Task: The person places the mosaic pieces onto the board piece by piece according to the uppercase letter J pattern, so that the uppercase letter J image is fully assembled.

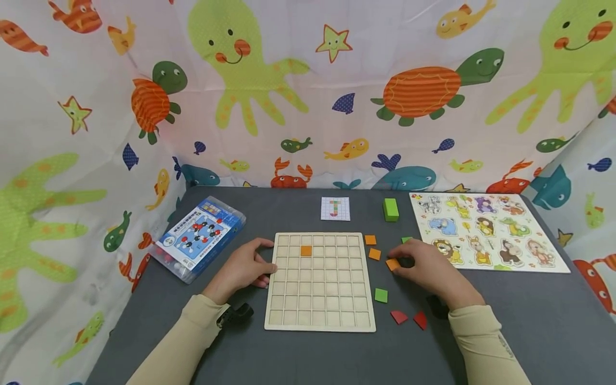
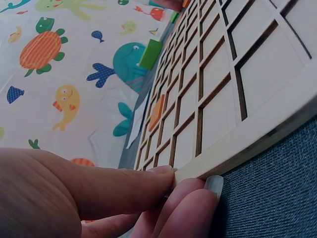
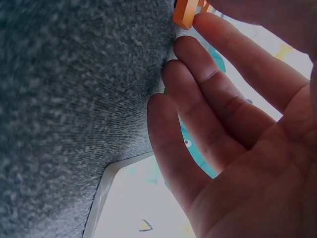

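Note:
A wooden grid board (image 1: 317,318) lies on the dark table, with one orange square tile (image 1: 306,251) set in a cell of its second row. My left hand (image 1: 244,269) holds the board's left edge, thumb at the rim (image 2: 237,156) and fingertips against the side. At the right of the board, my right hand (image 1: 430,270) pinches another orange square tile (image 1: 392,264) between thumb and index finger, close over the table. That tile (image 3: 184,14) shows at the top of the right wrist view, while the other fingers stay extended beside it.
Right of the board lie two orange tiles (image 1: 375,254), a green tile (image 1: 381,295), a partly hidden green piece (image 1: 406,239) and two red quarter-circles (image 1: 399,317). Behind stand a pattern card (image 1: 335,215) and green block (image 1: 391,209). A boxed set (image 1: 199,240) and animal board (image 1: 464,224) flank them.

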A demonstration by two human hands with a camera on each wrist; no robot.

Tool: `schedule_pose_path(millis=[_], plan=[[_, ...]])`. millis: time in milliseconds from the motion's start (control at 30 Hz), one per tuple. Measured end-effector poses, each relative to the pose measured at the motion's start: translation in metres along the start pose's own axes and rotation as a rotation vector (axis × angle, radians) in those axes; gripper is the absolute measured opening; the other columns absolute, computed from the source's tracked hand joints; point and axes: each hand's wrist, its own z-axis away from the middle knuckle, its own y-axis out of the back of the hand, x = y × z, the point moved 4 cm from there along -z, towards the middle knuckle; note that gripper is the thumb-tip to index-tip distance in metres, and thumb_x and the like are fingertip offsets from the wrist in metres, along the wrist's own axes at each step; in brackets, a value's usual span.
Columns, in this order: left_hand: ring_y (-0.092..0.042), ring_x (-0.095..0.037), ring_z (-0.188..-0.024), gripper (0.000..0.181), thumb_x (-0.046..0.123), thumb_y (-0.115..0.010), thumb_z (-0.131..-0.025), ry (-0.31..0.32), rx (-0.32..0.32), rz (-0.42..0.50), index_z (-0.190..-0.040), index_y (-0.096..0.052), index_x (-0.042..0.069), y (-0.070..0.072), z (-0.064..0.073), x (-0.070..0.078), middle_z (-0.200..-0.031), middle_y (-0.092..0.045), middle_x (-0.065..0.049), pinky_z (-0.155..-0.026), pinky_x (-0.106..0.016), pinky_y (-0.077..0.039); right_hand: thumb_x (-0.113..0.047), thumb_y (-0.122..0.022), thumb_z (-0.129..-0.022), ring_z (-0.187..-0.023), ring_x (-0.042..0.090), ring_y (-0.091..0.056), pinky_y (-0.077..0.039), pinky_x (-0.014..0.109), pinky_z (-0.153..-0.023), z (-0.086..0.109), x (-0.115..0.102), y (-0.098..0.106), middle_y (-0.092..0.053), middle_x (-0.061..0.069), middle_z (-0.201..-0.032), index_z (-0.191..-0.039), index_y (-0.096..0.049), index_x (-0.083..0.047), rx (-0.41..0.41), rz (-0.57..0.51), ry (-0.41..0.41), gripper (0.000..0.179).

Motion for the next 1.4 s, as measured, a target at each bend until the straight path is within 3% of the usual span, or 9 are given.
schedule_pose_path(millis=[433, 967, 1200, 1400], plan=[[-0.074, -0.022, -0.067, 0.065, 0.015, -0.085, -0.094, -0.003, -0.018, 0.017, -0.152, -0.055, 0.017, -0.001, 0.002, -0.004, -0.095, -0.068, -0.014, -0.062, -0.033, -0.066, -0.012, -0.084, -0.093, -0.108, 0.031, -0.069, -0.060, 0.057, -0.097, 0.002, 0.002, -0.005, -0.072, 0.010, -0.118, -0.117, -0.082, -0.013, -0.024, 0.019, -0.054, 0.024], [-0.074, -0.022, -0.068, 0.065, 0.016, -0.085, -0.094, -0.006, -0.024, 0.025, -0.151, -0.055, 0.018, 0.003, -0.002, -0.003, -0.097, -0.068, -0.015, -0.063, -0.033, -0.066, -0.017, -0.084, -0.095, -0.103, 0.025, -0.070, -0.061, 0.053, -0.093, -0.002, -0.003, -0.001, -0.075, 0.006, -0.112, -0.116, -0.082, -0.013, 0.015, 0.018, -0.035, 0.022], [-0.074, -0.021, -0.067, 0.064, 0.014, -0.084, -0.095, -0.010, -0.025, 0.025, -0.151, -0.054, 0.016, 0.006, -0.003, -0.002, -0.097, -0.068, -0.015, -0.062, -0.033, -0.066, -0.022, -0.084, -0.095, -0.108, 0.026, -0.069, -0.059, 0.056, -0.099, -0.018, -0.032, -0.008, -0.076, 0.006, -0.118, -0.116, -0.081, -0.016, 0.026, -0.029, 0.003, 0.022], [-0.075, -0.021, -0.067, 0.065, 0.015, -0.084, -0.095, -0.016, -0.038, 0.038, -0.152, -0.054, 0.017, 0.004, -0.003, -0.002, -0.097, -0.070, -0.015, -0.063, -0.033, -0.066, -0.020, -0.084, -0.095, -0.101, 0.024, -0.067, -0.060, 0.047, -0.093, -0.046, -0.069, -0.024, -0.075, 0.003, -0.113, -0.115, -0.081, -0.015, 0.006, -0.059, 0.046, 0.021]])
